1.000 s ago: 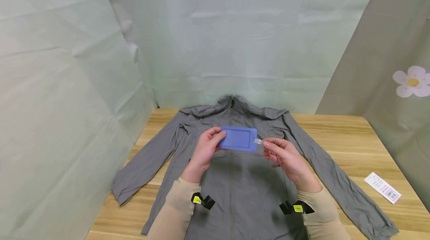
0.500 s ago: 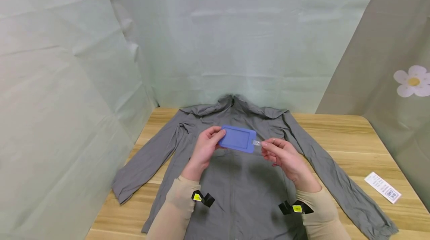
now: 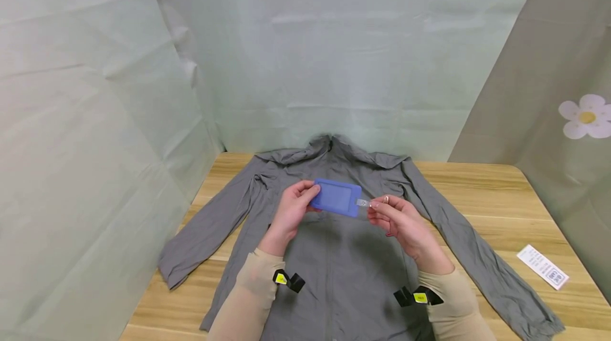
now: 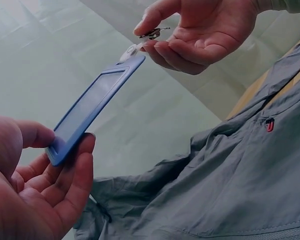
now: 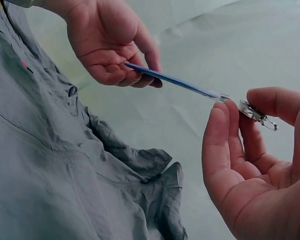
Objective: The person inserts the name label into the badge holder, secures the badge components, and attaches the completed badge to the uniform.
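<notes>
A blue badge holder point(image 3: 336, 197) with a framed window is held in the air over a grey jacket point(image 3: 305, 277). My left hand point(image 3: 290, 211) pinches its left end between thumb and fingers. From the opposite end runs a short clear strap point(image 3: 363, 203) with a metal clip point(image 5: 252, 111). My right hand point(image 3: 403, 224) pinches this clip between thumb and fingertips, as the right wrist view shows. The jacket lies spread front up beneath both hands, collar away from me. A red zipper pull point(image 4: 270, 125) shows on it in the left wrist view.
A wooden table point(image 3: 477, 187) carries the jacket. At the right lies a white printed card point(image 3: 543, 267). Pale fabric sheets point(image 3: 334, 54) stand behind and to the left, and a flower point(image 3: 587, 116) decorates the right-hand one.
The badge holder's strap end has dropped slightly and shifted left, and its face has turned a little. My right hand has moved slightly left with the clip. The left hand keeps its pinch.
</notes>
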`<state>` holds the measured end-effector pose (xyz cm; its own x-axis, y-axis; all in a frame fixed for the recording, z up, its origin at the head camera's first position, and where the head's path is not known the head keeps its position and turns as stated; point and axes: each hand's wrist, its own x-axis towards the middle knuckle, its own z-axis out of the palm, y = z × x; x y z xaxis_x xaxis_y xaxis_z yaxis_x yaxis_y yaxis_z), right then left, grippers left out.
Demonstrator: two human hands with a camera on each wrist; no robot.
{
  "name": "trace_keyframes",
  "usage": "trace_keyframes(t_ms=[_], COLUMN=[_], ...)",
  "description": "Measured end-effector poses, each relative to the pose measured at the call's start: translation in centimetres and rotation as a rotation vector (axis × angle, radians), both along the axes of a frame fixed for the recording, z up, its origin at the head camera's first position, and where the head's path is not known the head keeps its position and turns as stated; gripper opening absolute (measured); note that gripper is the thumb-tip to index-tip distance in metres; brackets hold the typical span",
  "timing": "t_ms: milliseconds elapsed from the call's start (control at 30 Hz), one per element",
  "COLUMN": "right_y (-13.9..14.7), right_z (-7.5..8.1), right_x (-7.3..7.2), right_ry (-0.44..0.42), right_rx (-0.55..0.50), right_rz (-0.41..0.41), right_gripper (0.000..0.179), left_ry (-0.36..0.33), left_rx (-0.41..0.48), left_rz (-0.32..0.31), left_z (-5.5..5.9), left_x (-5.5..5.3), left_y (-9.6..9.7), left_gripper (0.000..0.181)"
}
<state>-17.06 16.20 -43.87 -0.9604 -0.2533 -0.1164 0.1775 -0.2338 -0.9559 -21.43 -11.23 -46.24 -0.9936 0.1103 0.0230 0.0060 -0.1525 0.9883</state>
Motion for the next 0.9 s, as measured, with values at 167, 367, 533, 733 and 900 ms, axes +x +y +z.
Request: trace_keyframes(t_ms=[167,367,533,733,900], right_y=[0.03,-0.05,-0.28,-0.34,-0.08], right_z=[0.02,0.17,0.30,0.38,0.46], right_x=[0.09,0.12,0.00,-0.05,0.01], right_ry=[-0.010,-0.028,-0.040,-0.041,-0.010], right_rx=[-0.004,-0.013,-0.039,-0.099,-0.112], right_rz=[-0.015,-0.034,-0.054,-0.067,-0.067], right_gripper=[0.009,0.008,0.008,0.006,0.006], left_ry=[-0.023,-0.038,-0.032,-0.043,-0.036], left_rx=[-0.021,-0.038,-0.037,-0.029,-0.039], left_rz=[-0.014,-0.025,-0.042,-0.060,-0.073], left_z=[-0.11,-0.20,-0.19,-0.38,-0.71], left_x=[0.04,0.01,-0.16,-0.22,-0.24], left_y=[0.08,-0.05,-0.16,-0.29,-0.34], left_gripper=[0.021,0.032,0.036,0.038,0.036])
